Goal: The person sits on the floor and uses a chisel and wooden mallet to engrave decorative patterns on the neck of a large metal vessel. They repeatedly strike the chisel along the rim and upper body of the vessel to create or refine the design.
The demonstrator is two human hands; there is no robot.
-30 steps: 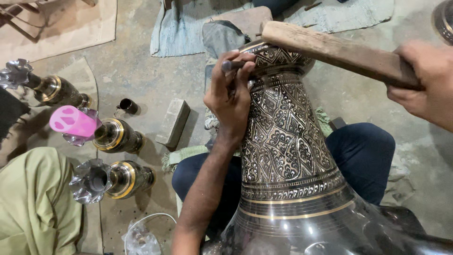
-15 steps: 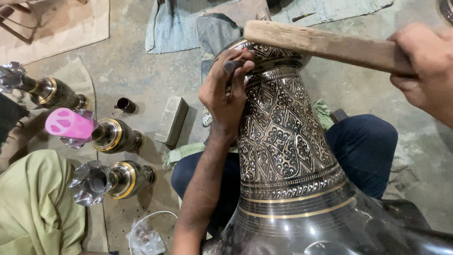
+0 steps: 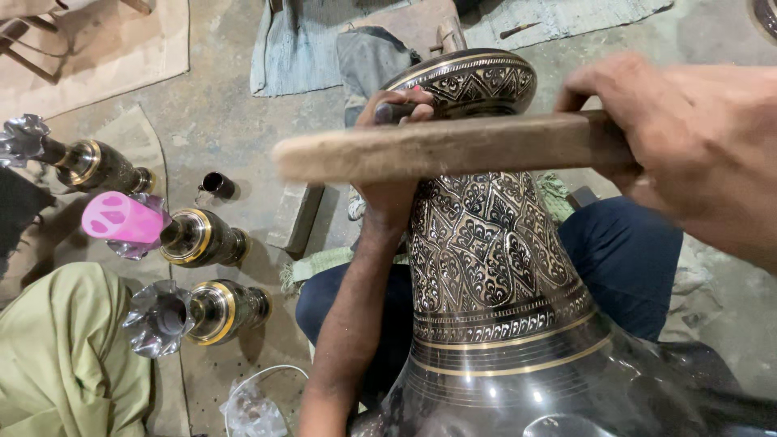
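The big engraved metal vase lies tilted across my lap, its dark polished belly nearest me and its patterned neck running away toward the flared rim. My legs in blue trousers brace it from both sides on the floor.

My right hand is clenched around the handle end of a wooden mallet, which crosses level in front of the neck, blurred at its far end. My left hand is wrapped around a small chisel, its tip set against the pattern just under the rim.

To do this well, I judge the chisel must stay planted on the line being cut, the left wrist resting on the vase for steadiness, and the mallet must land square on the chisel's head with short, even taps, well clear of the knuckles.

Off toward the left edge of the floor lie three smaller brass vases, one capped with a pink plastic piece, beside a green cloth. Farther off, a blue rag lies on the concrete.
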